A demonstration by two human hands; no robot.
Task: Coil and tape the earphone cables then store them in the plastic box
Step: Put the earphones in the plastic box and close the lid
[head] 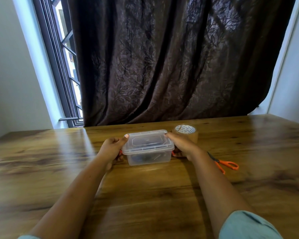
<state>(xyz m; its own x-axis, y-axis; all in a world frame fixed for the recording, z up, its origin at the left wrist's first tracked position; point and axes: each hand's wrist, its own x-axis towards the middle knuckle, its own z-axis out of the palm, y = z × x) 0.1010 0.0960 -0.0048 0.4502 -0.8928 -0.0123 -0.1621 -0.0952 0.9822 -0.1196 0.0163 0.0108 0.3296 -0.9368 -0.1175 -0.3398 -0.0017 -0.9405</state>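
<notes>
While I watch through the head camera, two forearms reach over the wooden table (145,195). The left hand (111,149) grips the left end of the plastic box (148,150), thumb on the lid; the right hand (181,145) grips the right end. The box stands on the table, closed, with dark earphone cables (143,158) dimly visible inside. Orange scissors (223,163) lie to its right, and a tape roll (186,132) stands just behind the right hand.

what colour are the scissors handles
Orange, on the scissors right of the plastic box; head view.
</notes>
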